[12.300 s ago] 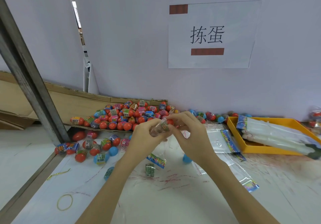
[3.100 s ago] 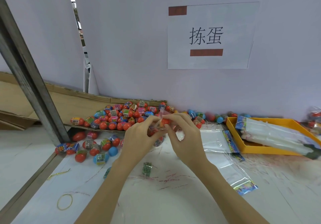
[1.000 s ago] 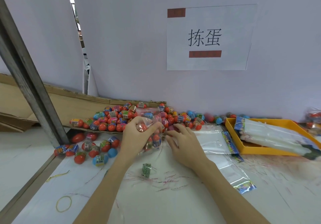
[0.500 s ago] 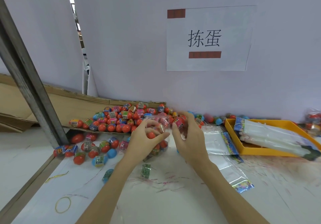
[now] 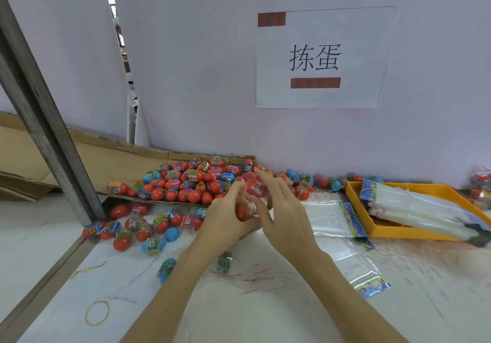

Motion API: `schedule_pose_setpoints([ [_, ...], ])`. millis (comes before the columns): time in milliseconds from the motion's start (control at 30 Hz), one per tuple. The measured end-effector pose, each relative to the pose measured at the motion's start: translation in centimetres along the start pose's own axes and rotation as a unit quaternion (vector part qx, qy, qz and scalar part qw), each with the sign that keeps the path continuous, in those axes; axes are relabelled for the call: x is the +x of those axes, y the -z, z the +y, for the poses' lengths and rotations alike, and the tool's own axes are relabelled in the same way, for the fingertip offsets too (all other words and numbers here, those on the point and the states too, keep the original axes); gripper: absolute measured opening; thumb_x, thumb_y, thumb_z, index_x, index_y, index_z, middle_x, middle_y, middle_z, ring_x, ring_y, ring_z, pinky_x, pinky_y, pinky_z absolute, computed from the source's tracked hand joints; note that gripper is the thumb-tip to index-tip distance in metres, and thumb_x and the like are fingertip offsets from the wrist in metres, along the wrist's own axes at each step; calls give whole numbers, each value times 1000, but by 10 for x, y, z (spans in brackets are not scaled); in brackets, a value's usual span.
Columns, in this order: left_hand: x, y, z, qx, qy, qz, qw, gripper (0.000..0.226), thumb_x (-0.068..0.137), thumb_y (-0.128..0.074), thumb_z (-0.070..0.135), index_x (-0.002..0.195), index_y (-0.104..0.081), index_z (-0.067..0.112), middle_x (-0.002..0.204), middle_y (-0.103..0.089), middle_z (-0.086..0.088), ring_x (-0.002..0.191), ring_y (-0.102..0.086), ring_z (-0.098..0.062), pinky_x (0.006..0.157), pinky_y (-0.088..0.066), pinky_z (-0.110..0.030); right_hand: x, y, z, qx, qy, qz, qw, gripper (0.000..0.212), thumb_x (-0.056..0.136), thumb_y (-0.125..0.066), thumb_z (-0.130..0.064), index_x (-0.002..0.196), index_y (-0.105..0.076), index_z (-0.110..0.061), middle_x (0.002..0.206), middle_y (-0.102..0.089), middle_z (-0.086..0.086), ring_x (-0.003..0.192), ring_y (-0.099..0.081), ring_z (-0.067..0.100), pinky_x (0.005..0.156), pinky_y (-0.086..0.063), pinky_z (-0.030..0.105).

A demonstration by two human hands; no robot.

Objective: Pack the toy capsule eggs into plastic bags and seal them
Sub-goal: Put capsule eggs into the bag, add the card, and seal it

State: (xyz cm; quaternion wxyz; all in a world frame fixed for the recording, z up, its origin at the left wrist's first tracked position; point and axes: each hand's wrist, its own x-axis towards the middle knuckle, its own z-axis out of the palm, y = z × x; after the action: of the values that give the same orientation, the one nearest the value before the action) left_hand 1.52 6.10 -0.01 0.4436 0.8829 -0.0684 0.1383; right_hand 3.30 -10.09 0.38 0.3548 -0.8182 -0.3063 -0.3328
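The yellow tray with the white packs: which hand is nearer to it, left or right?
Right. The right hand is between the left hand and the yellow tray, with flat plastic bags lying in the gap. The left hand is farther over.

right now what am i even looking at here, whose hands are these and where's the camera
No machine here: a person works with bare hands, filmed by one wide-angle camera worn on their head, looking forward and down. The left hand grips a clear bag holding capsule eggs; the right hand is at the bag's top with fingers extended, touching it. On the white table lie a pile of toy eggs, flat empty bags, a yellow tray of more bags, and a rubber band. A paper sign hangs on the wall.
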Motion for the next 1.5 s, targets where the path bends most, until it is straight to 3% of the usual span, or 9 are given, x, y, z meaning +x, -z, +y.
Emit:
schedule_pose_setpoints([
  [100, 0, 2, 1, -3, -1, -56, 998, 78, 65, -92, 55, 114, -34, 72, 107, -64, 39, 97, -60, 20, 66, -47, -1, 2, 3, 5, 10, -51, 5, 999, 32, 104, -60, -28, 134, -58, -18, 120, -65, -5, 79, -60, 7, 69, -56, 27],
  [267, 1, 3, -4, -26, 0, -35, 999, 78, 78, -90, 41, 119, -32, 75, 102, -72, 19, 94, -68, 5, 73, -52, -9, 5, 13, 9, -4, -29, -47, 998, 31, 104, -61, -22, 135, -64, -23, 113, -61, -3, 64, -51, 8, 62, -54, 31],
  [533, 1, 12, -1, -106, 25, -9, 994, 48, 77, -93, 31, 114, -63, 29, 101, -77, 17, 91, -73, -2, 78, -58, -17, 5, 16, 15, -29, -32, -93, 995, 33, 107, -56, -22, 139, -62, -25, 112, -54, 0, 68, -52, 13, 59, -49, 26],
  [733, 0, 23, 4, -199, 62, -29, 978, 24, 90, -82, 31, 113, -77, 28, 97, -79, -1, 87, -77, -15, 68, -59, -23, 3, 13, 18, 20, -74, -60, 995, 31, 108, -53, -23, 138, -62, -23, 105, -56, -4, 78, -53, 10, 69, -50, 28],
  [933, 0, 24, 9, -213, 68, -41, 974, 23, 100, -68, 32, 119, -72, 20, 104, -81, 4, 96, -77, -11, 76, -58, -16, 7, 10, 16, 117, -155, -2, 981, 27, 105, -57, -24, 131, -65, -25, 97, -67, -7, 77, -60, 9, 68, -49, 18],
  [1067, 1, 27, 11, -243, 69, -1, 968, 30, 88, -78, 44, 113, -78, 27, 102, -81, 4, 94, -78, -14, 77, -60, -19, 9, 11, 18, 166, -188, -29, 968, 28, 106, -55, -26, 132, -64, -28, 96, -66, 1, 81, -60, 20, 72, -55, 37],
  [1300, 3, 34, 8, -320, 144, 14, 936, 56, 71, -89, 50, 115, -78, 18, 105, -81, -7, 102, -77, -29, 87, -63, -38, 6, 13, 13, 224, -151, -100, 958, 29, 104, -59, -14, 130, -67, -25, 116, -62, -7, 73, -70, 14, 72, -57, 23],
  [1400, 5, 36, 8, -344, 198, 4, 918, 60, 68, -90, 56, 109, -80, 13, 110, -80, -9, 106, -74, -32, 99, -58, -45, 9, 13, 12, 289, -201, -110, 930, 27, 104, -60, -15, 128, -69, -23, 105, -70, -9, 70, -70, 19, 52, -56, 30],
  [1500, 5, 41, 9, -411, 254, -40, 875, 64, 72, -85, 63, 116, -81, 17, 125, -76, -9, 120, -70, -27, 105, -55, -47, 10, 12, 15, 293, -224, -110, 923, 25, 104, -58, -17, 125, -69, -25, 90, -73, -8, 68, -69, 18, 56, -60, 33],
])
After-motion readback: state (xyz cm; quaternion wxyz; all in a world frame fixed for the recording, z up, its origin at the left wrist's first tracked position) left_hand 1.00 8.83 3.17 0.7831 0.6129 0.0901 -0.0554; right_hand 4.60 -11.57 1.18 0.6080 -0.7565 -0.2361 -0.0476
